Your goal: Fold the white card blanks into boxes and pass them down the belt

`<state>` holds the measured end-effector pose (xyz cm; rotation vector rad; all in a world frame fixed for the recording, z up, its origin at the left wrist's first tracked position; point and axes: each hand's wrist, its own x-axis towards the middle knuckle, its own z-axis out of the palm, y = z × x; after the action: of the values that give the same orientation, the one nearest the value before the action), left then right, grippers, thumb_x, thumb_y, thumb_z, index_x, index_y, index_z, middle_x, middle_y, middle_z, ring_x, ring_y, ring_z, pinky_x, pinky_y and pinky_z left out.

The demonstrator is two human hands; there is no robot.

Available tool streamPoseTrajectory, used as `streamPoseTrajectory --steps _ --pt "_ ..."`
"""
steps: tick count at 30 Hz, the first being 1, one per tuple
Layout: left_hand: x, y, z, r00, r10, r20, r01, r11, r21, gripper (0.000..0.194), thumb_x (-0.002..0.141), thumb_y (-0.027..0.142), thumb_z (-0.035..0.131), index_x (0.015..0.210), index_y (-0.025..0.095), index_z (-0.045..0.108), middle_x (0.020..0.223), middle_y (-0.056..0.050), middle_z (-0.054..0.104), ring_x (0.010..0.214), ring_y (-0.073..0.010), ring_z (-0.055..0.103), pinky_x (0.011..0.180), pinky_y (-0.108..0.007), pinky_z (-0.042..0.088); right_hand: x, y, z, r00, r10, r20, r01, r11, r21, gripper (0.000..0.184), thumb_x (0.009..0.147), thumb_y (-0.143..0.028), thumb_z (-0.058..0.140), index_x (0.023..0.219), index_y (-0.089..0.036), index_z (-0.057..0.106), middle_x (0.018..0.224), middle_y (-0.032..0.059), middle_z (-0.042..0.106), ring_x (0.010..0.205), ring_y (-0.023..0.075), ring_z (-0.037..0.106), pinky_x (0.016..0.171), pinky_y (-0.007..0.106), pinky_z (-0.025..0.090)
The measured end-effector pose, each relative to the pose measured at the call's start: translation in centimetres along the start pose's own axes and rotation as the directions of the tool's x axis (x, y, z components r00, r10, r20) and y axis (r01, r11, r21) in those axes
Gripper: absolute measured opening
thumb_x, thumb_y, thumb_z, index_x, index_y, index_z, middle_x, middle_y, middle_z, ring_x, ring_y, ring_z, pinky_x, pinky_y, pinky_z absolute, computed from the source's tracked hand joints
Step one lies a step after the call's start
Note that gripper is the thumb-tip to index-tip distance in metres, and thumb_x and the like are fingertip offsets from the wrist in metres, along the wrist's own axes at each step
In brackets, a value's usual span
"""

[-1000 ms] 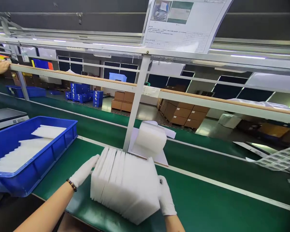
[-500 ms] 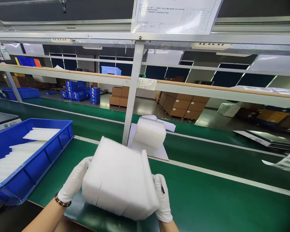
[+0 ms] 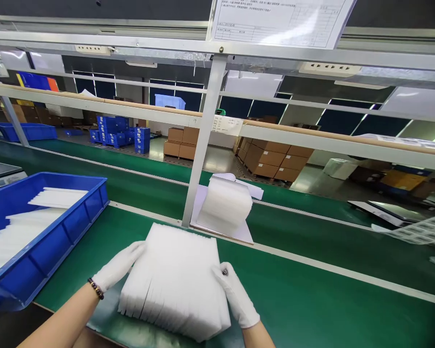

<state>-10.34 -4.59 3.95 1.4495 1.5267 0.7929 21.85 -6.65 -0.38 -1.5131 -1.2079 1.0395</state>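
Note:
A thick stack of white foam sheets (image 3: 177, 280) rests at the near edge of the green bench, its sheets standing side by side. My left hand (image 3: 125, 263), in a white glove, presses its fingers against the stack's left side. On the opposite side my right hand (image 3: 235, 292), also gloved, grips the stack with thumb and fingers. A small dark thing shows by the right index finger; what it is I cannot make out. Between them the two hands clamp the stack.
At the left stands a blue bin (image 3: 83, 217) holding white foam pieces. Behind the stack, a roll of white material (image 3: 226, 205) sits on a white board by a metal post (image 3: 205, 145). Printed label sheets (image 3: 424, 229) lie at the right of the green bench (image 3: 311, 299).
The stack has come down and levelled out from a tilted position, and its loose right-hand sheet now lines up with the others. My right hand has shifted up along its side.

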Motion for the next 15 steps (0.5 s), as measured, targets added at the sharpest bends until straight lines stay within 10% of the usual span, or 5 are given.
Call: streamPoseTrajectory --steps 3,10,15 --pt "0.2 0.4 0.2 0.999 0.02 0.042 -0.022 0.999 0.034 0.061 0.081 0.066 0.046 0.119 0.022 0.061 0.133 -0.008 0.059 0.127 -0.0302 0.049 0.109 -0.04 0.036 -0.4 0.3 0.3 1.0 0.001 0.029 -0.002 0.999 0.045 0.05 0.071 -0.066 0.06 0.068 -0.023 0.035 0.068 -0.006 0.031 0.064 0.0133 0.03 0.059 0.026 0.033" --pt "-2.1 3.9 1.9 0.981 0.074 0.178 0.048 0.801 -0.596 0.06 0.086 0.068 0.043 0.121 0.023 0.062 0.136 -0.008 0.058 0.126 -0.0308 0.051 0.096 -0.045 0.048 -3.5 -4.4 -6.0 0.967 -0.224 -0.121 0.223 0.975 -0.024 0.044 0.081 -0.067 0.053 0.081 -0.023 0.052 0.076 -0.0008 0.051 0.071 0.0172 0.047 0.063 0.027 0.041" --pt "-1.8 8.5 6.1 0.93 0.289 0.226 0.061 0.484 -0.873 0.052 0.09 0.056 0.046 0.135 0.03 0.052 0.141 -0.003 0.053 0.131 -0.0296 0.046 0.102 -0.047 0.045 -6.7 -13.2 -12.3 0.725 -0.65 -0.227 0.537 0.74 -0.405 0.025 0.09 -0.052 0.049 0.087 -0.027 0.052 0.075 0.0022 0.061 0.077 0.0226 0.062 0.057 0.027 0.047"
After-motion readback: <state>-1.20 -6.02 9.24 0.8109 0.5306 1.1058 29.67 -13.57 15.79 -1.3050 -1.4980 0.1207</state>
